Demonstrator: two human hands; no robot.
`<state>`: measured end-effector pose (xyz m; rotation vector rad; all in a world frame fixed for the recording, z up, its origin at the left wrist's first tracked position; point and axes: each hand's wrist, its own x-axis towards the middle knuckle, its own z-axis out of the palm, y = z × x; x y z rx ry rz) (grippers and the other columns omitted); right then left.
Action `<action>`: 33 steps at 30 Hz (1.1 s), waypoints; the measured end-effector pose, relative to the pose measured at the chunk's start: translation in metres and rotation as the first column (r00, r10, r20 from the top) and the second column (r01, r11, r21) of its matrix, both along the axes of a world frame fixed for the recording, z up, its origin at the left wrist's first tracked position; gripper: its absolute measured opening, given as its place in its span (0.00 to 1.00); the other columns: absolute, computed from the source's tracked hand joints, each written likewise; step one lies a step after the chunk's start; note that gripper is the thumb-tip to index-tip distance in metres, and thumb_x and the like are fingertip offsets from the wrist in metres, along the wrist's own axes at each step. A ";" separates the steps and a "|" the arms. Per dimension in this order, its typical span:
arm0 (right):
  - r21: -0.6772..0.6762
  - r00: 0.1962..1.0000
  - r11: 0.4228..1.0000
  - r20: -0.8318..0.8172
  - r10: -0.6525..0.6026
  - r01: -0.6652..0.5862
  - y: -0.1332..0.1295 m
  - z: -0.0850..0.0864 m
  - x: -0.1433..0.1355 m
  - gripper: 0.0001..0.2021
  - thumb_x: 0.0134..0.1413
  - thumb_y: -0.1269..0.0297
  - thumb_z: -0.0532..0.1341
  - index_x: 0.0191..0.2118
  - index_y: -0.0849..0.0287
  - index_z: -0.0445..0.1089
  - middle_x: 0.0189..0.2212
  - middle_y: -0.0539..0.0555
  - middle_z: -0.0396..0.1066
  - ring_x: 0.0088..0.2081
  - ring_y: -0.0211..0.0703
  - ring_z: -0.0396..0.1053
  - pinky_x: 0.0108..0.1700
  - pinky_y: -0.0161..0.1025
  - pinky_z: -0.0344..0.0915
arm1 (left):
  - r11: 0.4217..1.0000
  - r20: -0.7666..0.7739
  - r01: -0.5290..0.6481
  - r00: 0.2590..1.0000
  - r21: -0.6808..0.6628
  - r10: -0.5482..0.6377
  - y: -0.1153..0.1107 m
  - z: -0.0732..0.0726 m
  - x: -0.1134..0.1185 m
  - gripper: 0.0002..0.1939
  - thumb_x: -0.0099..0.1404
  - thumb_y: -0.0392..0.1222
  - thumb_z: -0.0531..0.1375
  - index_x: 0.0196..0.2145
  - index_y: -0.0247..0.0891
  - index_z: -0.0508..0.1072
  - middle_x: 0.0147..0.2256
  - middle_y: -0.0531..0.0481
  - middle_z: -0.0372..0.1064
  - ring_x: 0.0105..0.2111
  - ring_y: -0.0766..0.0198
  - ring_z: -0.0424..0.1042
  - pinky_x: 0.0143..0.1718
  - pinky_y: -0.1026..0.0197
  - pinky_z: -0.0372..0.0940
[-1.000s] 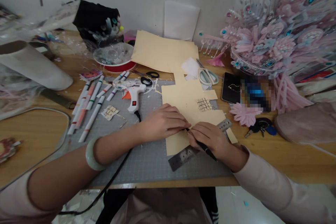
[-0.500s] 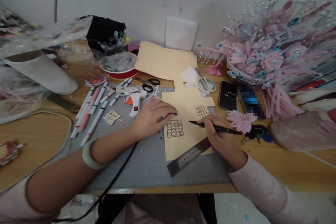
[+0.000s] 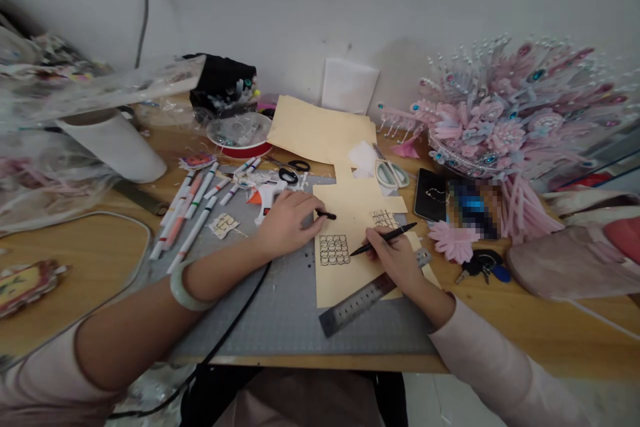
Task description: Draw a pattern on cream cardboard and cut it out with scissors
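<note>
My right hand (image 3: 395,259) is closed around a black pen (image 3: 393,233). The pen's tip points down-left, at the right edge of a drawn grid of circles (image 3: 334,250) on cream card (image 3: 333,287). A second drawn pattern (image 3: 383,219) lies higher on the card, partly behind the pen and hand. My left hand (image 3: 293,223) pinches a small black pen cap (image 3: 326,215) over the card's left edge. Below my right hand a steel ruler (image 3: 355,307) lies slanted across the card, its middle partly covered. A white glue gun (image 3: 267,203) is just behind my left hand.
Several markers (image 3: 193,233) and a cut-out piece (image 3: 224,225) lie to the left on the grey cutting mat (image 3: 270,330). Scissors (image 3: 391,173), a phone (image 3: 430,195), keys (image 3: 483,265) and a pink beaded headdress (image 3: 505,120) are at right. A black cord (image 3: 240,317) crosses the mat.
The pen tip has moved down and left to the circle grid's edge. My left hand has shifted slightly, showing the cap more clearly. The camera view has tilted up.
</note>
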<state>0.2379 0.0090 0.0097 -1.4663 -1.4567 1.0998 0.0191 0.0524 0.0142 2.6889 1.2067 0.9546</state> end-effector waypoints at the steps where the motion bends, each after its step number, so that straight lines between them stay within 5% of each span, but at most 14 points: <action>1: -0.002 1.000 1.000 0.007 0.006 -0.006 0.000 0.000 0.000 0.17 0.50 0.52 0.56 0.22 0.60 0.67 0.15 0.48 0.63 0.18 0.36 0.63 0.21 0.33 0.61 | 1.000 0.002 0.003 1.000 -0.004 -0.003 0.000 0.000 0.000 0.06 0.63 0.40 0.53 0.34 0.36 0.68 0.34 0.48 0.71 0.36 0.59 0.69 0.38 0.56 0.56; 8: -0.013 0.999 1.000 0.034 0.026 -0.026 0.000 -0.001 0.000 0.16 0.49 0.53 0.56 0.21 0.59 0.67 0.14 0.48 0.64 0.18 0.36 0.62 0.21 0.33 0.59 | 1.000 -0.007 -0.013 1.000 -0.027 0.013 0.000 0.000 0.000 0.07 0.63 0.40 0.52 0.34 0.36 0.69 0.34 0.48 0.72 0.37 0.59 0.69 0.40 0.57 0.56; 16: -0.077 0.987 0.990 -0.106 -0.123 0.115 0.004 0.004 -0.002 0.14 0.43 0.54 0.58 0.19 0.58 0.65 0.13 0.46 0.62 0.16 0.34 0.60 0.19 0.32 0.57 | 0.998 -0.018 -0.039 0.999 -0.058 0.038 -0.003 0.002 0.001 0.06 0.62 0.39 0.54 0.34 0.36 0.69 0.35 0.47 0.71 0.38 0.58 0.68 0.41 0.56 0.55; 26: 0.040 0.976 0.991 -0.179 -0.120 0.129 0.009 0.005 0.002 0.17 0.43 0.48 0.60 0.23 0.59 0.67 0.14 0.46 0.63 0.17 0.34 0.60 0.21 0.33 0.57 | 0.946 0.244 0.040 0.969 -0.323 0.042 -0.007 0.005 0.001 0.07 0.60 0.43 0.56 0.32 0.37 0.69 0.34 0.47 0.69 0.39 0.56 0.66 0.45 0.53 0.57; 33: -0.002 0.869 0.997 -0.490 -0.072 0.082 0.008 0.008 0.000 0.17 0.41 0.49 0.64 0.25 0.59 0.66 0.17 0.48 0.67 0.18 0.33 0.61 0.19 0.32 0.55 | 0.834 0.547 0.180 0.820 -0.522 0.165 -0.017 0.006 0.014 0.09 0.59 0.45 0.54 0.33 0.36 0.65 0.31 0.50 0.68 0.33 0.63 0.69 0.36 0.61 0.64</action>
